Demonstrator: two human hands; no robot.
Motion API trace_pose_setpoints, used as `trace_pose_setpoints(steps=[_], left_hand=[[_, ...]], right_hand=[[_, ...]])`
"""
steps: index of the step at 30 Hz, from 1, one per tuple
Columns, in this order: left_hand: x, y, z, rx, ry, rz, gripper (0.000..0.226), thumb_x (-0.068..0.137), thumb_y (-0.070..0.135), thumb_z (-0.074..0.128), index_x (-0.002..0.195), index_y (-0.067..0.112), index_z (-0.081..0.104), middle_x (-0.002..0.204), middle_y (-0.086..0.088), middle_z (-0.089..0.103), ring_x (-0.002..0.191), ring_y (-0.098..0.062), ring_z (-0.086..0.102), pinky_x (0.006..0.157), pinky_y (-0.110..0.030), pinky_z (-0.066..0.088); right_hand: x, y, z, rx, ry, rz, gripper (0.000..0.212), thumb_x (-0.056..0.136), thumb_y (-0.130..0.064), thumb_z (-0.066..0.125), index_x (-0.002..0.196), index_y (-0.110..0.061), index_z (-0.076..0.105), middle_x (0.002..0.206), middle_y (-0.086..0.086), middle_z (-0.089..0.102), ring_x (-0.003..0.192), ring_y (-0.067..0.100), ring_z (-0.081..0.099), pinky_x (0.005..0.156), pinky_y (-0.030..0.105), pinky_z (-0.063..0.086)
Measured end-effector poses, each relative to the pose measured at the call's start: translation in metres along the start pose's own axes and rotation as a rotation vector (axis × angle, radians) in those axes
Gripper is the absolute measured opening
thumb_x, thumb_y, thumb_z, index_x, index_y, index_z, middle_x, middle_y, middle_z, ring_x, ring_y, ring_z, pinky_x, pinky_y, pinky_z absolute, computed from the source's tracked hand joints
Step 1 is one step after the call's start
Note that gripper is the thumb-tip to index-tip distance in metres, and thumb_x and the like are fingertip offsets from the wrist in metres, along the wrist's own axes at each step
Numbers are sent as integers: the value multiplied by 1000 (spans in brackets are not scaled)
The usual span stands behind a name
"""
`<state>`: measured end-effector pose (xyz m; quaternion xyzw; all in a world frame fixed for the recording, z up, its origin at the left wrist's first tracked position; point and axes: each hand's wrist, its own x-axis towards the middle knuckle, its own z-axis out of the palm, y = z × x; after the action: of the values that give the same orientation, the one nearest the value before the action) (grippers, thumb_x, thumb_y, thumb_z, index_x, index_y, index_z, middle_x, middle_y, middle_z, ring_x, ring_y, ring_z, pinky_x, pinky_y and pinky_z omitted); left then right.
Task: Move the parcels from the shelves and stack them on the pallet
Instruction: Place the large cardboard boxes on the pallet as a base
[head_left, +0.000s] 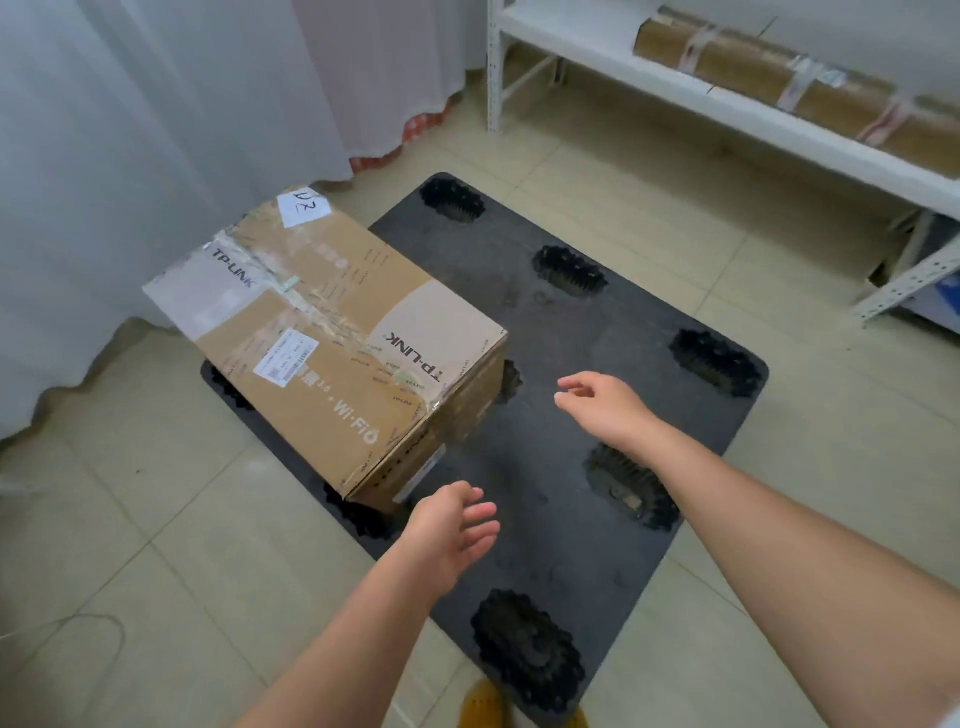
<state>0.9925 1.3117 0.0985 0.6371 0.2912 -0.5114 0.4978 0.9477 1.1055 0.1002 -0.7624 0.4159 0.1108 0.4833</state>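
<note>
Both empty, fingers loose: left hand (449, 525) just off the parcel (332, 332) near corner, right hand (602, 405) farther. Long axis along the pallet (597, 332) left edge; next parcel (789, 85) up right on the shelf (675, 98)

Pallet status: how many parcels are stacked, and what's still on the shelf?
Done: one brown cardboard TP-LINK box lies on the black plastic pallet. In hand: nothing; the left hand and right hand are open near the box. Left: a long taped brown parcel lies on the white metal shelf.
</note>
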Motion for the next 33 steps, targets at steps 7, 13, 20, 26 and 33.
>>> trace_pose_setpoints(steps=[7, 13, 20, 26, 33], left_hand=[[-6, -7, 23, 83, 16, 16, 25, 100, 15, 48, 120, 5, 59, 110, -15, 67, 95, -27, 65, 72, -34, 52], [-42, -5, 79, 177, 26, 86, 24, 101, 14, 47, 119, 4, 59, 113, -14, 67, 101, -27, 64, 82, -35, 52], [-92, -45, 237, 266, -84, 194, 16, 99, 15, 45, 98, 8, 59, 93, -10, 64, 80, -22, 62, 70, -31, 50], [-139, -132, 430, 451, -174, 202, 20, 101, 17, 39, 87, 12, 52, 80, -6, 57, 67, -20, 53, 65, -28, 45], [-213, -213, 627, 597, -403, 218, 16, 100, 15, 45, 98, 9, 59, 87, -8, 64, 71, -22, 62, 62, -30, 52]], right_hand=[[-43, 49, -32, 148, 89, 109, 28, 97, -18, 52, 124, -15, 62, 118, 3, 62, 104, 24, 67, 89, 29, 48], [-90, 90, -91, 393, 84, 232, 27, 100, -19, 45, 120, -18, 62, 112, 4, 68, 102, 21, 68, 94, 35, 50], [-147, 199, -223, 557, 202, 283, 24, 101, -22, 45, 117, -16, 61, 99, 3, 68, 86, 18, 65, 92, 35, 49], [-211, 326, -373, 629, 278, 295, 16, 99, -24, 50, 106, -17, 62, 94, 3, 66, 79, 17, 64, 76, 29, 46], [-297, 461, -537, 717, 611, 389, 18, 99, -19, 49, 111, -14, 61, 92, 5, 67, 72, 16, 61, 63, 25, 43]])
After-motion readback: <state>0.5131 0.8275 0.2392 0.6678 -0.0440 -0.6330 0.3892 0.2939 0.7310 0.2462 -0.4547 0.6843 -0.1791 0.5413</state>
